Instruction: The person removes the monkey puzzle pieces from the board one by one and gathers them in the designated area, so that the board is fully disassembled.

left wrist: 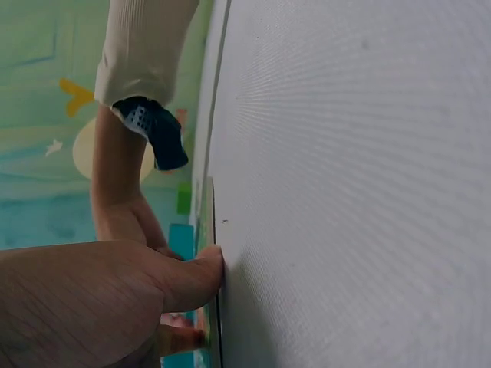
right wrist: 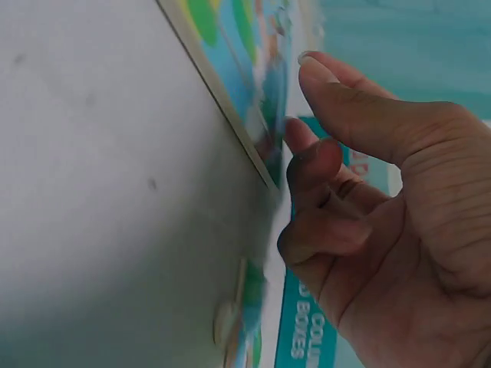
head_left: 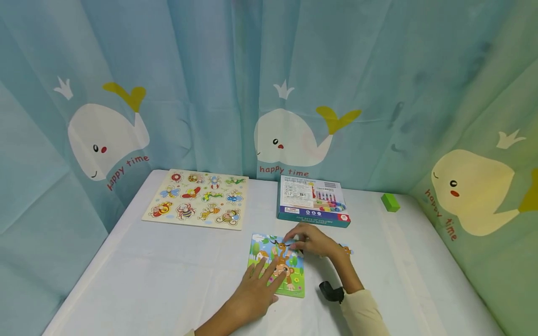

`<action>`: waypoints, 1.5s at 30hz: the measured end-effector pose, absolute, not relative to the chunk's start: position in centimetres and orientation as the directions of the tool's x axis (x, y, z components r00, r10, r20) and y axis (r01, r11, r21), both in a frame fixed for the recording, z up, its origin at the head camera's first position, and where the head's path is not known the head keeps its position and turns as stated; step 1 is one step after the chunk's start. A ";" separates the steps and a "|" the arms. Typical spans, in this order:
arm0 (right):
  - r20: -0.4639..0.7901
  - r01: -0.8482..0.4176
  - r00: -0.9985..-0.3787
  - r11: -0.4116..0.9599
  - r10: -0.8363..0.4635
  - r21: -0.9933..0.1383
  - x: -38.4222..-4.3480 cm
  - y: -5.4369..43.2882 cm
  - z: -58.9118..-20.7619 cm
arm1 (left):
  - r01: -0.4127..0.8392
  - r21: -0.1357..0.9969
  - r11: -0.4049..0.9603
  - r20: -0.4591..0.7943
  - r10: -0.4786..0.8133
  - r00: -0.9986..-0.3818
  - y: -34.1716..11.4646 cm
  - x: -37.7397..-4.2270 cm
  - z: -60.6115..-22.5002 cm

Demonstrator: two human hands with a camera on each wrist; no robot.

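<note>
So the left hand lies flat with its fingers spread over the lower part of the monkey puzzle, thumb down by the near edge, while the right hand works at the top right with fingers bent — can't tell if it's actually pinching a piece. The puzzle sits near the middle of the tabletop. If this is fitting pieces, I'd keep the left palm light but steady so nothing skids, line up the picture first, then press straight down rather than shoving sideways — tilted pieces tend to pop their neighbours out. A loose piece lies just past the right wrist, so watch that forearm. Farther back there's a boxed set, an insect board at left and a green block at right.
</note>
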State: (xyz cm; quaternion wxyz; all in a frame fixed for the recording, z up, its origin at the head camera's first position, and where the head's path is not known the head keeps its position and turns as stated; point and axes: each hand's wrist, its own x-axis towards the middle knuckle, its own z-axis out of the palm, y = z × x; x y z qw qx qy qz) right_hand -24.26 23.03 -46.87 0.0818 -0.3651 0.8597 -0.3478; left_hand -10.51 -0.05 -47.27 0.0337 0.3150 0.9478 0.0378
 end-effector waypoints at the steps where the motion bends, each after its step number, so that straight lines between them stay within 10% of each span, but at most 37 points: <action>1: 0.103 -0.575 -0.715 0.498 -0.692 -0.649 -24.3 22.7 -46.9 | 0.596 0.095 0.798 -0.042 0.601 -0.798 -0.1 -10.5 -47.3; 11: -0.041 -0.448 -0.782 0.608 -0.621 -0.656 -24.4 21.7 -47.2 | 0.603 0.061 0.796 -0.052 0.606 -0.794 0.0 -10.5 -47.5; 45: 0.048 -0.579 -0.773 0.672 -0.633 -0.463 -24.5 20.4 -47.4 | 0.601 0.090 0.794 -0.047 0.606 -0.794 -0.2 -10.7 -47.4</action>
